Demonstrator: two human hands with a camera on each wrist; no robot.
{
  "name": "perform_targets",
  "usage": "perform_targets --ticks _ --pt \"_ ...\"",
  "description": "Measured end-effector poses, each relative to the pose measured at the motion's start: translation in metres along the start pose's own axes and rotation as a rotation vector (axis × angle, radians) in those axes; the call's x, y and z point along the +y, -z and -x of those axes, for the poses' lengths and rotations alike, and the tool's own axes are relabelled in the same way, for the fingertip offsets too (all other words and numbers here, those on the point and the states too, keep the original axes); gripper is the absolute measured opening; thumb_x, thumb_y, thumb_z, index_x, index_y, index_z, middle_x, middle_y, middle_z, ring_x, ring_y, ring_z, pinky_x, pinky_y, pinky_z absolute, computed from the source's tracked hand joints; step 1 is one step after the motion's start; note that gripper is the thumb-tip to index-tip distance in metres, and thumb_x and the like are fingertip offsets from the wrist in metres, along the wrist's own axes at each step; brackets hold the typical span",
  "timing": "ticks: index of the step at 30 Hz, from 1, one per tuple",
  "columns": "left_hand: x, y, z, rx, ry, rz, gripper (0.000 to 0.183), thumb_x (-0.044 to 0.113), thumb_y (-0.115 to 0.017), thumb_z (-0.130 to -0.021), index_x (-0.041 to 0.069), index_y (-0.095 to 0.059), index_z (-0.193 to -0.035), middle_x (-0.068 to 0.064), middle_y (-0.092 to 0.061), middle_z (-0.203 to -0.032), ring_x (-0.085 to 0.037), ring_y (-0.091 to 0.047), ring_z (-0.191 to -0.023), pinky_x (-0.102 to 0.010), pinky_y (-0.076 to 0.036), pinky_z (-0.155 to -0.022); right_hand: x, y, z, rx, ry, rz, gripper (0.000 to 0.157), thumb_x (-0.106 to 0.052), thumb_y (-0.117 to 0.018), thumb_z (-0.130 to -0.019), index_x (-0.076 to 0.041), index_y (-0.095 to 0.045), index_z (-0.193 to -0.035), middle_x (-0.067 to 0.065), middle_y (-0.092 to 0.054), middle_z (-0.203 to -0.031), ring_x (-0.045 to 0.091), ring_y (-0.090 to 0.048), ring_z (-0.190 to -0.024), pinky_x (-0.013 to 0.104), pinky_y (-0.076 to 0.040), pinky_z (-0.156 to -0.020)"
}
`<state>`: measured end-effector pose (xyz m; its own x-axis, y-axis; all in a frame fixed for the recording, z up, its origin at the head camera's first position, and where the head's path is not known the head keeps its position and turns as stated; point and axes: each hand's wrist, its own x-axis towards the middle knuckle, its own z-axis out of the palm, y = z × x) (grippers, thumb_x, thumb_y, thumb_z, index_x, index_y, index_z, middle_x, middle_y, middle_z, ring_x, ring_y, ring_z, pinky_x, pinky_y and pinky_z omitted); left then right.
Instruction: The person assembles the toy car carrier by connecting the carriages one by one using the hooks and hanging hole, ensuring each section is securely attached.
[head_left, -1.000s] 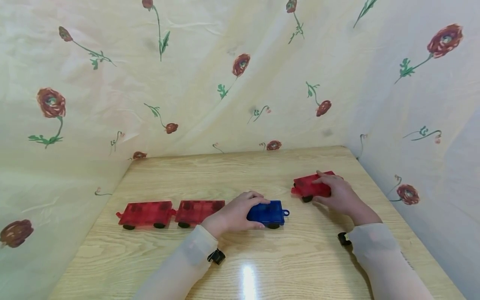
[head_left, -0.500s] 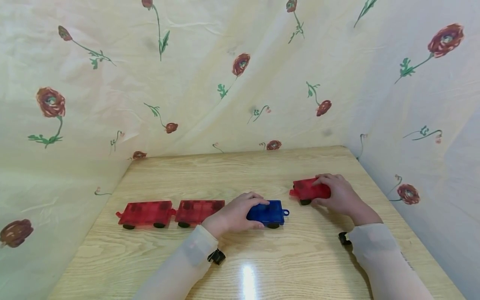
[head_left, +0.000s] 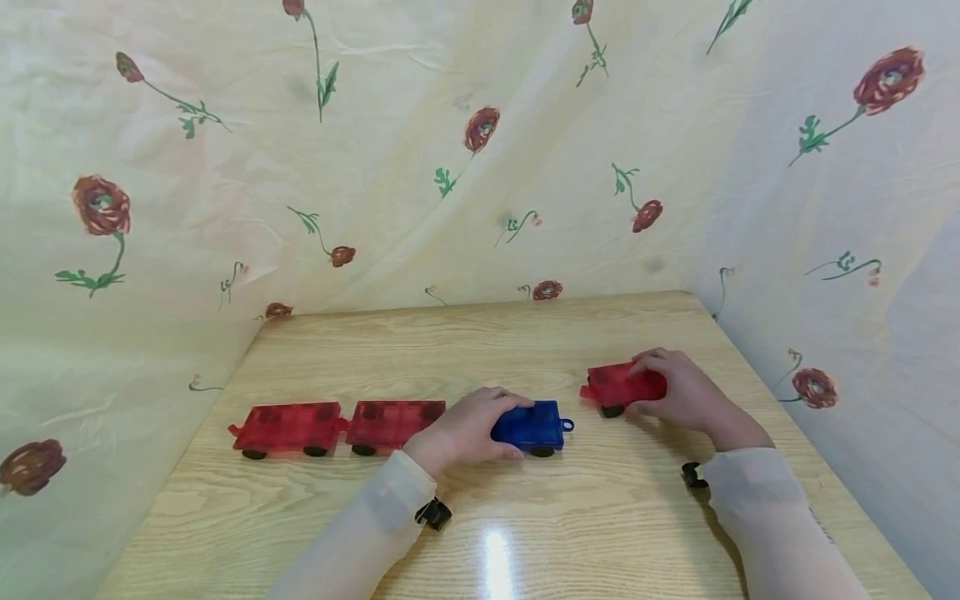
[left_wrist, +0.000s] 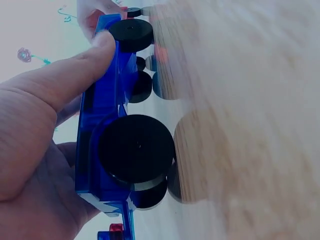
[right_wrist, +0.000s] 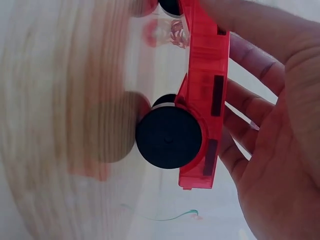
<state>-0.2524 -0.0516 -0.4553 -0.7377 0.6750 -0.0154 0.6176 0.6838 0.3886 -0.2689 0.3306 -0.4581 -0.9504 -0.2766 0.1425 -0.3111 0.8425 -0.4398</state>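
Note:
My left hand (head_left: 467,425) grips a blue toy train car (head_left: 532,423) by its sides, thumb along the near side. The car stands on black wheels, its ring coupling pointing right. In the left wrist view, a bit of red hook (left_wrist: 115,229) shows at the blue coupling by the palm; the head view hides that joint behind the hand. My right hand (head_left: 686,396) holds a red toy train car (head_left: 611,385) between thumb and fingers, farther back and to the right. Its hook points left, with a gap to the blue ring.
Two more red train cars, one at far left (head_left: 291,427) and one beside the left hand (head_left: 386,421), stand in line, hook to ring. They are on a wooden table (head_left: 450,350). A flower-print cloth (head_left: 405,167) rises behind the table and along both sides.
My right hand has brought its red car slightly nearer and turned it a little, then shifted right. The blue car and the red cars behind it have slid slightly left.

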Motion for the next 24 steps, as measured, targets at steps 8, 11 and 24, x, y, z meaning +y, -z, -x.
perform_targets --ticks 8,11,24 --pt "-0.008 0.001 0.003 0.009 0.026 0.023 0.068 0.048 -0.08 -0.092 0.037 -0.052 -0.153 0.003 -0.051 -0.15 -0.023 -0.048 -0.139 -0.047 -0.044 -0.113 0.0 -0.001 0.002 -0.016 0.021 -0.034 0.054 -0.038 -0.096 -0.076 -0.013 -0.074 -0.118 0.016 -0.056 -0.139 0.042 -0.046 -0.127 0.064 -0.049 -0.099" --pt "-0.013 0.001 0.003 0.02 0.032 0.029 0.068 0.048 -0.08 -0.092 0.037 -0.053 -0.153 0.003 -0.051 -0.15 -0.023 -0.048 -0.139 -0.047 -0.044 -0.114 -0.002 -0.001 0.002 -0.018 0.041 -0.055 0.052 -0.035 -0.097 -0.075 -0.014 -0.074 -0.117 0.014 -0.058 -0.134 0.041 -0.049 -0.124 0.062 -0.051 -0.097" --pt "-0.02 0.005 0.001 0.041 0.051 0.074 0.073 0.046 -0.079 -0.093 0.04 -0.045 -0.158 0.003 -0.047 -0.153 -0.026 -0.044 -0.141 -0.051 -0.044 -0.113 -0.014 -0.006 0.002 -0.056 0.033 -0.079 0.056 -0.037 -0.098 -0.073 -0.019 -0.074 -0.121 0.01 -0.06 -0.135 0.039 -0.046 -0.125 0.059 -0.055 -0.092"
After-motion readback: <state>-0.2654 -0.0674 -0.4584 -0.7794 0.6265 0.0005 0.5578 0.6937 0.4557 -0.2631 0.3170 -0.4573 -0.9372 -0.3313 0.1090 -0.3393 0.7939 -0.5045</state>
